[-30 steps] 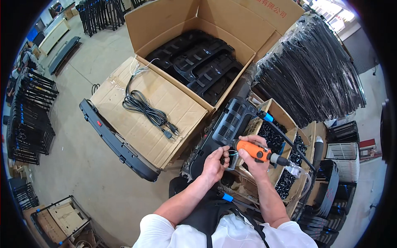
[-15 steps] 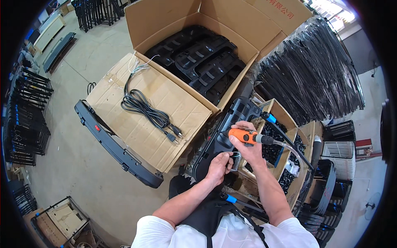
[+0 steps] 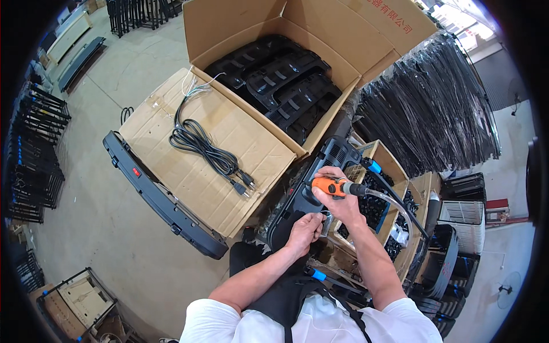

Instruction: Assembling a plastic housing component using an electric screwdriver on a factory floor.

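Concrete floor (image 3: 103,228) carries an open cardboard box (image 3: 320,34) and black panel (image 3: 160,197).

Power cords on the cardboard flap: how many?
1. A single black power cord lies coiled on the open flap of the large cardboard box, plug end toward the person, bare wire ends toward the far corner. More could be hidden inside boxes.

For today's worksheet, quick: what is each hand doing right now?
Left hand: closed on the black panel.
Right hand: closed around the orange screwdriver.
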`<action>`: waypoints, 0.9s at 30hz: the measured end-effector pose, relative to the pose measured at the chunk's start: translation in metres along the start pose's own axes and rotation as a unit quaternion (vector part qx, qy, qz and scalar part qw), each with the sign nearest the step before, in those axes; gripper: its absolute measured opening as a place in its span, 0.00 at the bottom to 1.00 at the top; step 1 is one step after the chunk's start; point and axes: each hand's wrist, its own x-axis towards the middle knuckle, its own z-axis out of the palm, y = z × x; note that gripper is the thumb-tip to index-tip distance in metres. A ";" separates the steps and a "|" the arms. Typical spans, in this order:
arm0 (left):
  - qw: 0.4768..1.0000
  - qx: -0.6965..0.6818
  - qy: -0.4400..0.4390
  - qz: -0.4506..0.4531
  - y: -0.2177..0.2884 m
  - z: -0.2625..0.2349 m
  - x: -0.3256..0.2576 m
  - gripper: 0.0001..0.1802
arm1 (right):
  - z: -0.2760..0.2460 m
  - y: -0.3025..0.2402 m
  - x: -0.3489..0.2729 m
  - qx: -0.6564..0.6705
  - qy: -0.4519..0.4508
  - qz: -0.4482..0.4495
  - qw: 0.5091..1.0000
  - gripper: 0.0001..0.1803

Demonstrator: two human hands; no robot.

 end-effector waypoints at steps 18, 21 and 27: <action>0.997 -0.015 -0.054 0.045 -0.015 -0.013 0.005 0.14 | -0.004 -0.005 0.005 0.011 -0.020 0.023 0.999 0.17; 0.998 0.004 -0.051 0.040 -0.016 -0.009 0.005 0.14 | -0.006 -0.001 0.004 -0.019 -0.027 0.019 0.999 0.17; 0.996 0.028 -0.062 0.053 -0.013 -0.005 0.003 0.15 | -0.005 0.004 -0.011 0.091 0.008 0.004 0.996 0.26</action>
